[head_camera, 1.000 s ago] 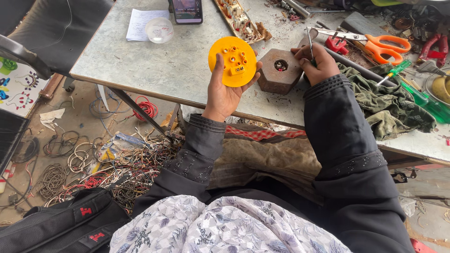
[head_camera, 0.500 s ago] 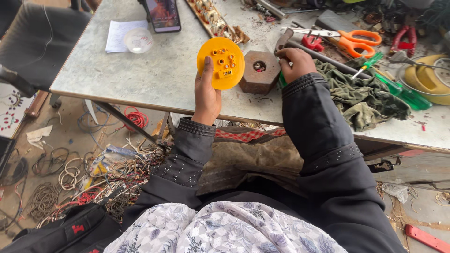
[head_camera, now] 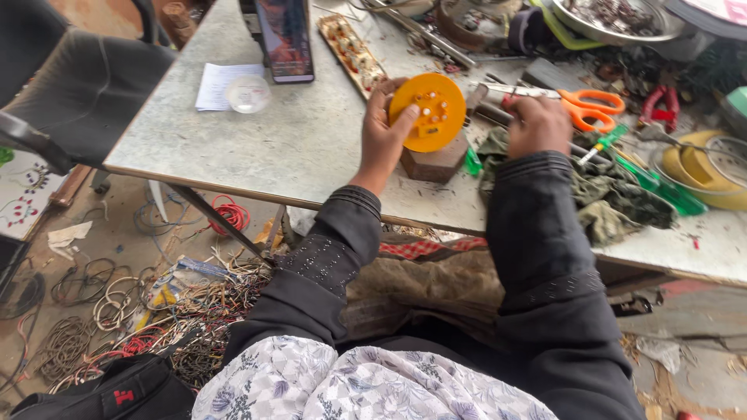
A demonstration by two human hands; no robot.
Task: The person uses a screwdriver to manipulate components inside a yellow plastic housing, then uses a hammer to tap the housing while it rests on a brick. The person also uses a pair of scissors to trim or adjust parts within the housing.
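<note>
My left hand (head_camera: 383, 131) holds a round orange plastic disc (head_camera: 429, 111) upright above the table, thumb and fingers pinching its left edge. The disc has small holes and metal bits near its middle. Just under and behind it sits a brown wooden block (head_camera: 436, 162) on the table. My right hand (head_camera: 538, 124) rests further right on a crumpled green cloth (head_camera: 599, 187), fingers curled; I cannot make out anything in it. A small green screwdriver (head_camera: 608, 140) lies just beyond that hand.
Orange-handled scissors (head_camera: 591, 105), red pliers (head_camera: 661, 101), a phone (head_camera: 285, 37), a paper sheet (head_camera: 222, 84) with a clear lid, and a metal bowl (head_camera: 615, 19) crowd the grey table (head_camera: 296, 155). Tangled wires (head_camera: 140, 311) cover the floor at left.
My right hand has let go of the wooden block and moved right onto the cloth. The left hand still holds the orange disc, now in front of the block.
</note>
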